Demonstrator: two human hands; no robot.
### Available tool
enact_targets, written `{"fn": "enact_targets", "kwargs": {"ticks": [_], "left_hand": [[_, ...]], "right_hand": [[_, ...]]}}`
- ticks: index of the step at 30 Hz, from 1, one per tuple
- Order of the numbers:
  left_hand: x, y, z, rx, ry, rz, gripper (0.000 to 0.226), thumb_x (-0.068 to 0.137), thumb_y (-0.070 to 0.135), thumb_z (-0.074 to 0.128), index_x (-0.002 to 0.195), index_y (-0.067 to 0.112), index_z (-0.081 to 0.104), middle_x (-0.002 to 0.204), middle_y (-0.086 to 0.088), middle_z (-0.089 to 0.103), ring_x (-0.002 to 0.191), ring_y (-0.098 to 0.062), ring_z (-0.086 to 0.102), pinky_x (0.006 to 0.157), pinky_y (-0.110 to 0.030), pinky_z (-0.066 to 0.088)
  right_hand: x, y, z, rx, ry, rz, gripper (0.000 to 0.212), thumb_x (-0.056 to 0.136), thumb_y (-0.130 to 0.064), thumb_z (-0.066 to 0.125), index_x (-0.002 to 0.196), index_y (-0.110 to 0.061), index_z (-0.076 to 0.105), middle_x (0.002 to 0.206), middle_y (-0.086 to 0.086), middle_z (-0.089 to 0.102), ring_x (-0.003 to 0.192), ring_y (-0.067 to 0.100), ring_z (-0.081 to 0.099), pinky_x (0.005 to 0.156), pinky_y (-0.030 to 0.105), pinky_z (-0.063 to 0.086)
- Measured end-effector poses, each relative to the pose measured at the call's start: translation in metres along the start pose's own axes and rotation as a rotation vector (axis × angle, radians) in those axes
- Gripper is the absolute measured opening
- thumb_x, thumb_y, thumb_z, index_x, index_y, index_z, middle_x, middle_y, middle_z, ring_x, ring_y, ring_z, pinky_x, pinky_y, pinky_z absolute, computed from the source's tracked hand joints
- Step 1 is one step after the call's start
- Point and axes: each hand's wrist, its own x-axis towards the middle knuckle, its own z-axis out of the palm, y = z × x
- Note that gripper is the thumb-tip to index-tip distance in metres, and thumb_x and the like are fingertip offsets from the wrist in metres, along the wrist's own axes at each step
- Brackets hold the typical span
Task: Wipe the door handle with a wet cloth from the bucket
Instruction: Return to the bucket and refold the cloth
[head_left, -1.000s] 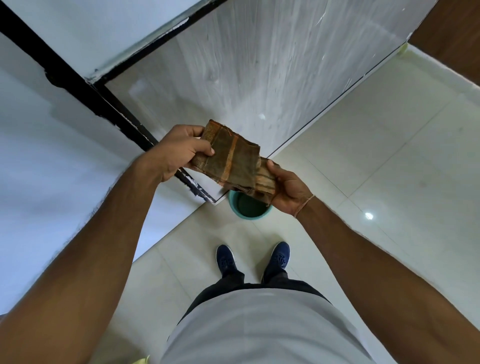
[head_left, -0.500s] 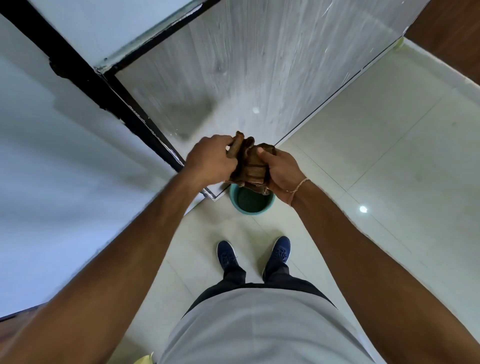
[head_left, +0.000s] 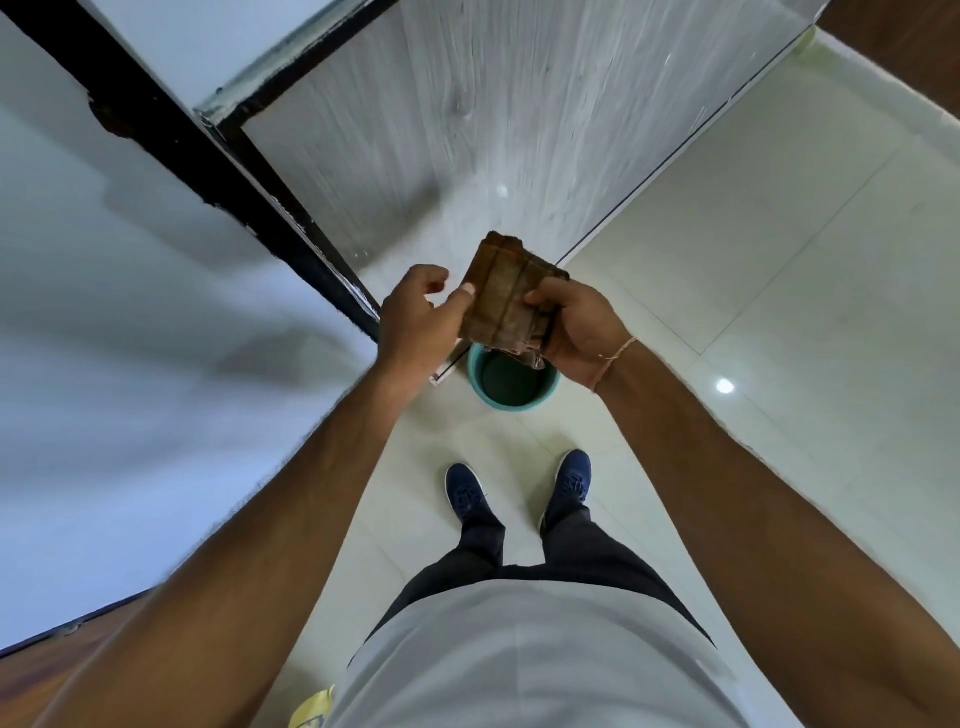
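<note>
From the head view, the only one I have, I'm looking straight down past my own torso at both arms held out in front. My right hand (head_left: 576, 332) has its grip clamped on the brown cloth (head_left: 506, 299), thumb pressed across the top face and fingers wrapped underneath. The cloth is folded into a thick pad, which I judge makes a firm, flat wiping face. My left hand (head_left: 418, 317) sits just beside the cloth's left edge, thumb tip touching it; the fingers are curled loosely and I would call that grip apart, steadying rather than holding.

Directly below the cloth stands the teal bucket (head_left: 514, 404) on the pale tiled floor (head_left: 753, 291), just ahead of my blue shoes (head_left: 465, 493). Holding the cloth over the bucket makes sense to me: any drip would fall back in and not onto the tiles.

The grey wood-grain door (head_left: 519, 114) rises ahead, its black frame (head_left: 208, 156) running diagonally on the left. The door handle is not in view; it must be above what the camera takes in. I judge the cloth ready, and the wiping not yet begun, so the next move calls for lifting the pad toward the handle.
</note>
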Motion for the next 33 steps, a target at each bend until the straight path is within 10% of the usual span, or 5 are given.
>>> {"fn": "enact_targets", "kwargs": {"ticks": [5, 13, 19, 24, 33], "left_hand": [[0.022, -0.014, 0.001, -0.537, -0.487, -0.298, 0.027, 0.103, 0.038, 0.064, 0.112, 0.014, 0.072, 0.096, 0.000, 0.079, 0.093, -0.015, 0.076, 0.076, -0.030, 0.062], [0.052, -0.083, 0.068, -0.394, -0.221, -0.411, 0.015, 0.091, 0.014, 0.083, 0.093, 0.013, 0.068, 0.083, -0.001, 0.078, 0.071, -0.013, 0.076, 0.059, -0.028, 0.063], [0.100, -0.187, 0.135, -0.085, -0.060, -0.225, 0.013, 0.093, 0.023, 0.081, 0.099, 0.020, 0.070, 0.095, 0.009, 0.073, 0.082, 0.006, 0.068, 0.077, -0.020, 0.055], [0.139, -0.283, 0.192, 0.184, -0.117, -0.071, 0.037, 0.097, 0.031, 0.075, 0.130, 0.015, 0.068, 0.136, 0.000, 0.071, 0.129, -0.016, 0.063, 0.109, -0.033, 0.049], [0.201, -0.420, 0.284, 0.314, -0.190, -0.086, 0.065, 0.104, 0.033, 0.066, 0.161, 0.015, 0.040, 0.171, -0.006, 0.038, 0.158, -0.022, 0.034, 0.127, -0.038, 0.033]], "right_hand": [[0.007, 0.005, -0.027, 0.030, -0.071, 0.139, 0.036, 0.096, -0.006, 0.040, 0.122, -0.007, 0.066, 0.107, 0.018, 0.071, 0.098, 0.037, 0.069, 0.099, 0.055, 0.056], [0.067, 0.031, -0.070, -0.423, 0.160, 0.177, 0.036, 0.094, 0.001, 0.073, 0.130, -0.002, 0.068, 0.097, 0.008, 0.077, 0.085, 0.028, 0.078, 0.062, 0.036, 0.066], [0.179, 0.090, -0.136, -1.081, 0.306, 0.050, 0.038, 0.089, -0.015, 0.072, 0.127, -0.015, 0.070, 0.111, 0.008, 0.071, 0.105, 0.031, 0.067, 0.085, 0.034, 0.053], [0.285, 0.164, -0.187, -1.431, 0.241, 0.020, 0.042, 0.094, -0.024, 0.060, 0.136, -0.020, 0.061, 0.133, 0.015, 0.068, 0.124, 0.040, 0.062, 0.106, 0.047, 0.054], [0.462, 0.295, -0.254, -1.598, 0.056, 0.070, 0.046, 0.094, -0.038, 0.067, 0.135, -0.017, 0.063, 0.126, 0.012, 0.072, 0.116, 0.036, 0.068, 0.097, 0.040, 0.055]]}}
